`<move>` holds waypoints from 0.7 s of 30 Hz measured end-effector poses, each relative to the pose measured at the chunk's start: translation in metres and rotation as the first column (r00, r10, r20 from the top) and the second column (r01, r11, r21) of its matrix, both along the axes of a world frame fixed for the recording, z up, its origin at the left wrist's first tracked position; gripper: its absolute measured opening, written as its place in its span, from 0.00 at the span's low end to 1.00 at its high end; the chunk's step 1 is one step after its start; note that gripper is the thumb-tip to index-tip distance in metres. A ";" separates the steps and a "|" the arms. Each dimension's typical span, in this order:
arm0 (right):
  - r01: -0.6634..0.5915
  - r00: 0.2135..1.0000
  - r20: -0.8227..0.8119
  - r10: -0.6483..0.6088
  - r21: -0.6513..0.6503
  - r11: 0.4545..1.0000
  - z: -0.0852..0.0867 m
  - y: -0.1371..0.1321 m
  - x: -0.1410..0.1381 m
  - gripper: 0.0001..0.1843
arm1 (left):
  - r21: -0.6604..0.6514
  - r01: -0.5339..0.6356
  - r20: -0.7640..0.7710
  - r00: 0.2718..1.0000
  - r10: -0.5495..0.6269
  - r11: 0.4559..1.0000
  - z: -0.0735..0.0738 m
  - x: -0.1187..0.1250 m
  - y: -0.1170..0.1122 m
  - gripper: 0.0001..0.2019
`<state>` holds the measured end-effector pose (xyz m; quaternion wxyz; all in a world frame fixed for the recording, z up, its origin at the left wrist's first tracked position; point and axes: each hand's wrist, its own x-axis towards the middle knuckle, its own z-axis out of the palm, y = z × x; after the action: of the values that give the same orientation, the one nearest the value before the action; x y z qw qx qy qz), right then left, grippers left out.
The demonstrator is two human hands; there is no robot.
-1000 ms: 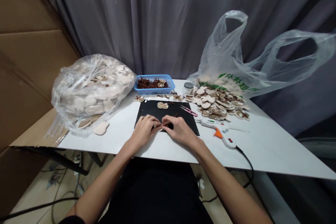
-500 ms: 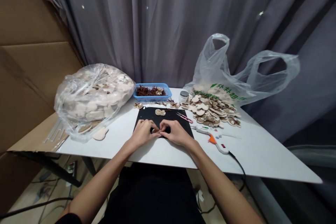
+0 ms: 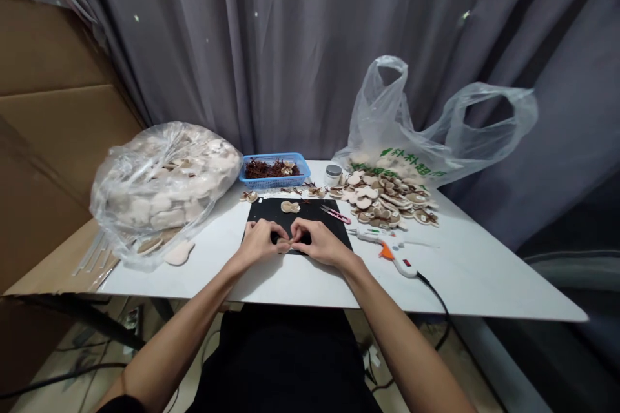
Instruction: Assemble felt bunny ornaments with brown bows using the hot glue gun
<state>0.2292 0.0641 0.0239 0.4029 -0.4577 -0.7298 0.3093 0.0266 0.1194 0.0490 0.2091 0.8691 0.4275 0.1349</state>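
My left hand [image 3: 259,242] and my right hand [image 3: 318,242] meet over the near edge of a black mat [image 3: 314,211] on the white table [image 3: 484,271]. Both hands are closed in a pinch on a small beige piece [image 3: 283,245] held between their fingertips. A similar beige wooden piece with a brown bow [image 3: 290,207] lies farther back on the mat. Pink snips [image 3: 335,213] rest at the mat's right edge.
A clear bag of beige wooden shapes [image 3: 165,184] stands at the left, a loose shape [image 3: 178,253] before it. A blue basket of brown bows [image 3: 274,171], a small jar [image 3: 332,175], a pile of finished pieces [image 3: 385,200], an open plastic bag [image 3: 426,135] and a glue gun [image 3: 392,251] lie right.
The view has shifted slightly, so everything sits a little lower and left in the frame. My hands stay together over the mat, fingertips working the small piece.
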 end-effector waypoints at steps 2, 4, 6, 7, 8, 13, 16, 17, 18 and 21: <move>0.022 1.000 -0.009 -0.022 -0.008 1.000 -0.001 0.000 0.000 0.08 | -0.007 0.016 -0.001 1.000 -0.016 1.000 -0.001 -0.002 0.001 0.08; 0.044 0.999 -0.013 -0.044 -0.011 0.999 -0.001 -0.001 0.000 0.09 | 0.007 0.013 0.005 1.000 -0.013 1.000 -0.002 -0.003 -0.002 0.09; 0.055 0.998 -0.013 -0.055 -0.011 0.998 -0.001 -0.001 -0.001 0.09 | 0.039 0.008 0.009 1.000 -0.008 0.999 -0.002 -0.003 -0.008 0.09; 0.057 0.998 -0.011 -0.057 -0.009 0.998 0.000 -0.001 -0.001 0.09 | 0.059 0.012 0.008 1.000 -0.013 0.998 -0.001 -0.003 -0.012 0.08; 0.058 0.998 -0.009 -0.058 -0.008 0.998 0.000 -0.001 -0.002 0.09 | 0.082 0.023 0.003 1.000 -0.023 0.996 0.000 -0.002 -0.016 0.08; 0.102 0.995 0.020 -0.102 0.002 0.995 0.001 -0.002 -0.005 0.09 | 0.177 0.115 -0.039 0.993 -0.110 0.977 0.007 0.005 -0.023 0.10; 0.134 0.990 0.037 -0.134 0.008 0.991 0.001 -0.002 -0.006 0.10 | 0.201 0.131 -0.053 0.991 -0.122 0.971 0.008 0.007 -0.020 0.08; 0.138 0.990 0.039 -0.139 0.007 0.990 0.001 -0.002 -0.006 0.10 | 0.207 0.124 -0.055 0.992 -0.115 0.971 0.007 0.008 -0.019 0.07; 0.141 0.989 0.039 -0.141 0.006 0.990 0.001 -0.002 -0.006 0.10 | 0.211 0.112 -0.056 0.993 -0.103 0.971 0.006 0.009 -0.019 0.06; 0.142 0.989 0.031 -0.142 0.001 0.990 0.001 -0.003 -0.007 0.10 | 0.210 0.064 -0.051 0.997 -0.055 0.976 0.005 0.012 -0.019 0.06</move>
<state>0.2226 0.0614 0.0246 0.4121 -0.5134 -0.7014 0.2732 0.0387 0.1006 0.0537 0.1099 0.9016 0.3891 0.1537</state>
